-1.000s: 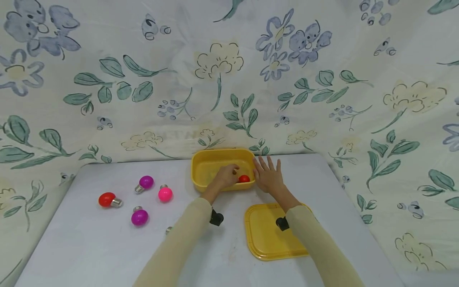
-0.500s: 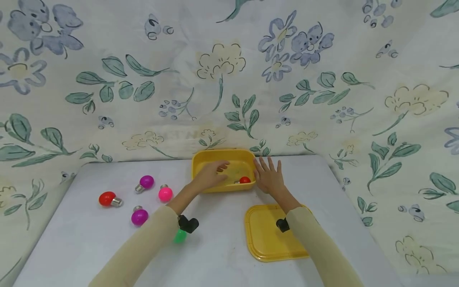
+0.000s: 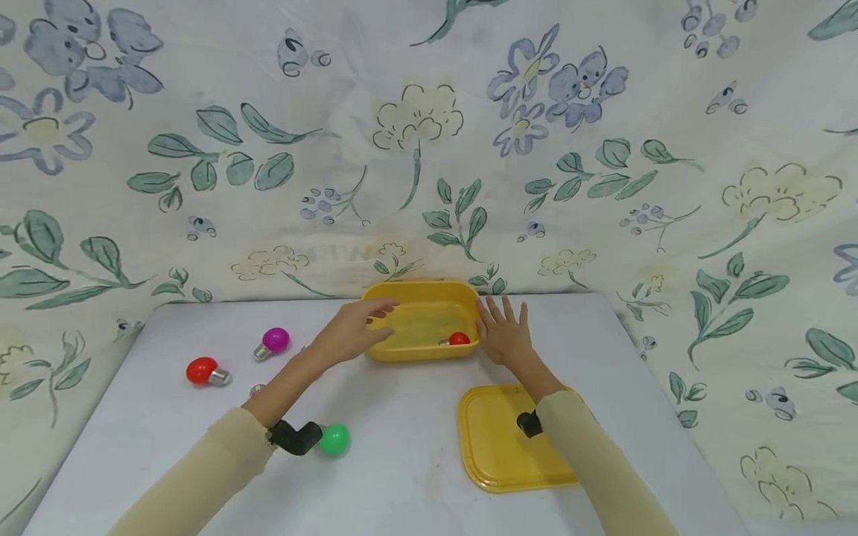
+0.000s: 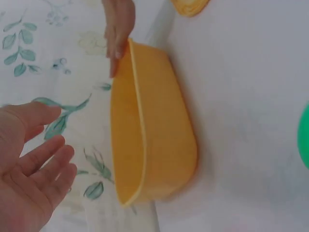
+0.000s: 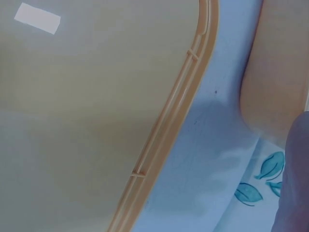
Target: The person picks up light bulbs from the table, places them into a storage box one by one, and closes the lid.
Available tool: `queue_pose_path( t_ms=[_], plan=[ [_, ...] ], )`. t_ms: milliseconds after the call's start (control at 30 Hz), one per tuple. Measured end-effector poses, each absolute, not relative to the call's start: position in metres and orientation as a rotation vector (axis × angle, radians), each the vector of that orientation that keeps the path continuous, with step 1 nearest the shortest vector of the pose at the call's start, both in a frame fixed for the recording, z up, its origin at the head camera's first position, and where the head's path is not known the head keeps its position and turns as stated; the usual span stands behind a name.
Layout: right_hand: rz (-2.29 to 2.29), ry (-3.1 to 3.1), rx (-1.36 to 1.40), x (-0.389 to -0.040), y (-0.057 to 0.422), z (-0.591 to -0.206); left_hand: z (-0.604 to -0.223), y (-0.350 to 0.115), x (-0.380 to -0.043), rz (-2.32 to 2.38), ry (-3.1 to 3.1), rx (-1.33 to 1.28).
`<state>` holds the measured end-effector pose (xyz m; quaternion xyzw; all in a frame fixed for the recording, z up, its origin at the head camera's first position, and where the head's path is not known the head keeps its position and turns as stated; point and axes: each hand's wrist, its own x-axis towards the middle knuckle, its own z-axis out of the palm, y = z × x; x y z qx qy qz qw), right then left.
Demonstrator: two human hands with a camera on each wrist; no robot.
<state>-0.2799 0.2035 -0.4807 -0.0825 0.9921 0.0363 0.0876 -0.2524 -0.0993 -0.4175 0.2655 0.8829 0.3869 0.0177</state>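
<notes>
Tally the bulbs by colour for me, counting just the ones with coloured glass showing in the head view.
Red bulbs: 2
Purple bulb: 1
Green bulb: 1
Total: 4
Not counted: a metal base beside the left arm; its coloured part is hidden.

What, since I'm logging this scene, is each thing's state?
Yellow box, upright, open
Yellow lid, off the box, lying flat
Boxed red bulb, lying sideways
Loose red bulb, lying sideways
Purple bulb, lying sideways
Green bulb, partly hidden
Metal bulb base, its bulb hidden
Left hand, empty, fingers relaxed
Right hand, fingers spread, at the box's end
</notes>
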Motion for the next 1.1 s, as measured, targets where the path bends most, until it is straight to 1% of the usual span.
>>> queue_pose_path(
  t_ms=[367,667,900,1100],
  plan=[
    [0.141,2.966,-0.263,-0.281,0.204,-0.485,-0.419,-0.175,-0.242,1.056,2.866,0.587],
    [0.138,2.972,-0.268,-0.283,0.206,-0.489,-0.425,-0.247,-0.227,0.998,2.916,0.532],
    [0.159,2.987,-0.267,-0.284,0.207,-0.491,-0.435,-0.298,-0.228,0.818,2.922,0.368],
    [0.138,2.986,-0.260,-0.285,0.207,-0.490,-0.448,-0.331,-0.228,0.834,2.861,0.278]
  ],
)
